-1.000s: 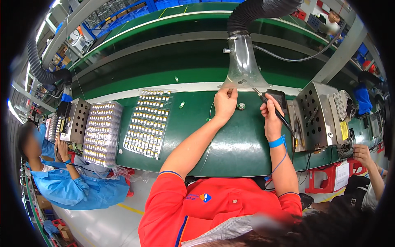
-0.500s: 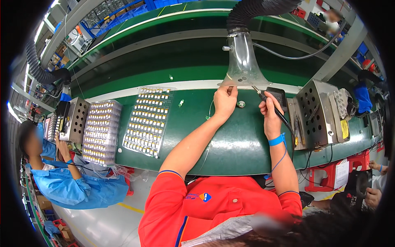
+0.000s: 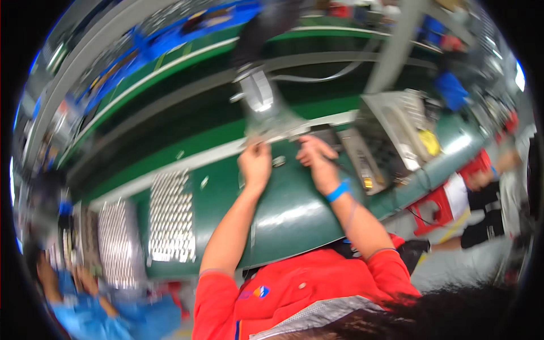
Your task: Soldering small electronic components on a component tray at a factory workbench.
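Observation:
Motion blurs the view. My left hand (image 3: 255,165) is at the mouth of the clear funnel-shaped fume hood (image 3: 265,113), fingers pinched together; what they hold, if anything, I cannot make out. Just to its right, my right hand (image 3: 316,161) is closed around a soldering iron, mostly hidden and smeared, its dark cord trailing past the blue wrist strap (image 3: 338,191). Between the hands, a small round pale piece (image 3: 278,161) lies on the green bench (image 3: 289,209).
Left on the bench lie a tray of small parts (image 3: 171,221) and a stack of such trays (image 3: 120,243). A small loose part (image 3: 204,182) is beside the tray. At right stands a metal box (image 3: 391,130). A person in blue (image 3: 113,317) sits at far left.
The whole view has swung and tilted, so the bench and hood sit further left and slanted. Both hands stay near the hood's mouth; my right hand has turned slightly, its fingers blurred.

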A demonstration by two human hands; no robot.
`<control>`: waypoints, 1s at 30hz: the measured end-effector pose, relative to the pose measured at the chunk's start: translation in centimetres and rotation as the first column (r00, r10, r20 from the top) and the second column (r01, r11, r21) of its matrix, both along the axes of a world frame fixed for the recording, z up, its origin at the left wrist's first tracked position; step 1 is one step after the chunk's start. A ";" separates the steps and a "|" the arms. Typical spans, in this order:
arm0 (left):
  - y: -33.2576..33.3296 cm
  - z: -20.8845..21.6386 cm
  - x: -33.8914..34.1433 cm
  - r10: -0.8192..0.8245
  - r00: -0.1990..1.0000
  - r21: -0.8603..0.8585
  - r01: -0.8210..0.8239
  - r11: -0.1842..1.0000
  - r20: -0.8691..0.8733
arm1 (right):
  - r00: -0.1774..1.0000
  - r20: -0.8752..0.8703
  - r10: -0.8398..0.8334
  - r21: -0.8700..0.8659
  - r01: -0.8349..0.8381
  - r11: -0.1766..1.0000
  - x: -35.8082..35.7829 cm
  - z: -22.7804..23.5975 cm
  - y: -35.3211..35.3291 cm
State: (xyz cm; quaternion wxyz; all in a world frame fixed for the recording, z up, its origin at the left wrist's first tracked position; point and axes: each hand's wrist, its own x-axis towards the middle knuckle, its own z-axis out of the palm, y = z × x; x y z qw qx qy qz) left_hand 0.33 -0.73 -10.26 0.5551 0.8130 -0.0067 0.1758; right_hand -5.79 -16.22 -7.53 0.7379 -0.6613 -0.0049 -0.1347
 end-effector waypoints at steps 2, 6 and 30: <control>0.3 0.0 -0.2 0.004 1.000 0.018 -0.004 1.000 -0.002 | 0.998 0.050 0.038 0.074 -0.042 0.996 0.9 -2.4 0.0; 0.9 -1.5 0.7 -0.081 0.994 -0.157 0.092 0.983 0.075 | 0.999 0.034 -0.009 0.126 0.005 0.992 -0.1 -0.6 0.2; 0.4 -0.9 0.8 -0.157 0.987 -0.146 0.161 0.976 0.042 | 0.993 0.120 -0.012 0.169 -0.008 0.986 0.1 -1.1 -1.1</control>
